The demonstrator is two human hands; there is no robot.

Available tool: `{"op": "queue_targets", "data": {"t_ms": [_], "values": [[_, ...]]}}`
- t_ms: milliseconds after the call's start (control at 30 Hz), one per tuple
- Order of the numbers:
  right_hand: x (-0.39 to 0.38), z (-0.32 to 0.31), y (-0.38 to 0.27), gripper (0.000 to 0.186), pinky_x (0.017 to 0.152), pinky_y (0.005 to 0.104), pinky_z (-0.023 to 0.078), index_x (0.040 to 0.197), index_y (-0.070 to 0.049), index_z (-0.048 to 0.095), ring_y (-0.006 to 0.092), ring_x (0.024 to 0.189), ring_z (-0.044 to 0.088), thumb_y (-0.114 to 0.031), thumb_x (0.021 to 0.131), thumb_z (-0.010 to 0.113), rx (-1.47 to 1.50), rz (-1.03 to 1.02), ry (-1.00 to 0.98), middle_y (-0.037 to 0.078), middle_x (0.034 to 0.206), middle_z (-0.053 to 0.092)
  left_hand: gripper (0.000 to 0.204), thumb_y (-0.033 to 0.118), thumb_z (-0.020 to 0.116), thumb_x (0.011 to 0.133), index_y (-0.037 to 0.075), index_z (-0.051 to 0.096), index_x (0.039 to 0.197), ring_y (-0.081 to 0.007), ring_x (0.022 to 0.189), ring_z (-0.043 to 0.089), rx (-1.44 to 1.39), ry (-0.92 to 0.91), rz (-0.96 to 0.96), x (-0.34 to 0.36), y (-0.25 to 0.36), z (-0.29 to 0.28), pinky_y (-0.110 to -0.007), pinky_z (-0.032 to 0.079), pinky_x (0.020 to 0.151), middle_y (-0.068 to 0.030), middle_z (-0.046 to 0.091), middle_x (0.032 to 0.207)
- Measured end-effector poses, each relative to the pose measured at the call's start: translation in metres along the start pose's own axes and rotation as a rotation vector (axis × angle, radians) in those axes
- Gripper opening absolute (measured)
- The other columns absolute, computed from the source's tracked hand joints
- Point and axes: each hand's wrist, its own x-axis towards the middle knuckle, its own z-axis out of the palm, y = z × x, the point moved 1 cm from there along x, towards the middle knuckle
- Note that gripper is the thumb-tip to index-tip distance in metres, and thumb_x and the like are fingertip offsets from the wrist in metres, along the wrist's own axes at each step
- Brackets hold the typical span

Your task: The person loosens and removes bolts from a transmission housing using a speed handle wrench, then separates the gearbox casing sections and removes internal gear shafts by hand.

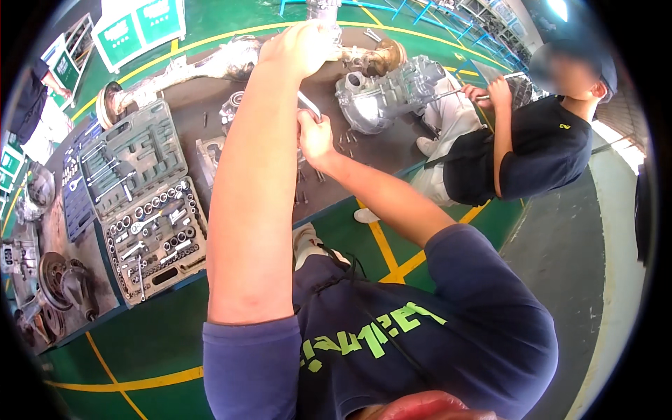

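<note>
My left arm stretches far forward over the dark workbench (189, 80). The left hand (299, 47) is curled beside a shiny silvery metal part (322, 10) at the far side; what lies within its fingers is hidden. Closer in, my right hand (316, 138) is closed around a silvery bar-shaped metal tool (308, 105), whose ends I cannot make out. A cast metal gearbox housing (374, 101) sits to its right. Several loose bolts (348, 138) lie near that hand. Part of a metal casting (208, 155) shows left of my forearm.
An open socket set case (150, 231) lies at the left, beside a blue tool tray (75, 203). A long axle (199, 68) spans the bench's far side. A co-worker (518, 147) sits at the right, holding a rod-like tool (455, 91). Brake and gear parts (59, 280) stand far left.
</note>
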Motion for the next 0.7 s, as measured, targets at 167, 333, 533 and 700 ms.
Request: {"op": "queue_targets", "data": {"t_ms": [167, 333, 533, 700], "values": [[-0.014, 0.006, 0.006, 0.035, 0.047, 0.0281, 0.033, 0.060, -0.006, 0.052, 0.0085, 0.049, 0.041, -0.017, 0.093, 0.057, -0.018, -0.138, -0.002, -0.001, 0.055, 0.048, 0.045, 0.042, 0.040, 0.093, 0.025, 0.062, 0.128, -0.0285, 0.128, 0.053, 0.083, -0.021, -0.058, -0.002, 0.010, 0.001, -0.043, 0.043, 0.105, -0.0041, 0.056, 0.140], [-0.028, 0.030, 0.014, 0.036, 0.047, 0.0285, 0.034, 0.059, -0.005, 0.051, 0.0073, 0.050, 0.043, -0.015, 0.093, 0.055, -0.041, -0.197, -0.070, -0.002, 0.056, 0.049, 0.041, 0.031, 0.038, 0.097, 0.012, 0.066, 0.121, -0.0313, 0.121, 0.058, 0.282, -0.052, 0.097, -0.005, -0.001, -0.005, -0.043, 0.043, 0.104, -0.0160, 0.062, 0.129], [-0.027, 0.053, 0.033, 0.035, 0.050, 0.0296, 0.034, 0.060, -0.002, 0.049, 0.0055, 0.054, 0.039, -0.014, 0.093, 0.054, -0.011, -0.288, -0.144, -0.004, 0.055, 0.043, 0.043, 0.028, 0.036, 0.096, 0.008, 0.066, 0.120, -0.0322, 0.125, 0.054, 0.204, 0.078, 0.103, -0.010, -0.014, -0.009, -0.043, 0.042, 0.106, -0.0154, 0.058, 0.135], [-0.026, 0.054, 0.048, 0.034, 0.050, 0.0296, 0.036, 0.066, 0.001, 0.055, 0.0054, 0.057, 0.047, -0.016, 0.095, 0.058, -0.081, -0.248, -0.193, -0.001, 0.056, 0.052, 0.042, 0.023, 0.039, 0.092, 0.007, 0.069, 0.117, -0.0350, 0.121, 0.058, 0.126, -0.043, 0.012, -0.027, 0.016, -0.021, -0.044, 0.044, 0.104, -0.0193, 0.061, 0.130]]}}
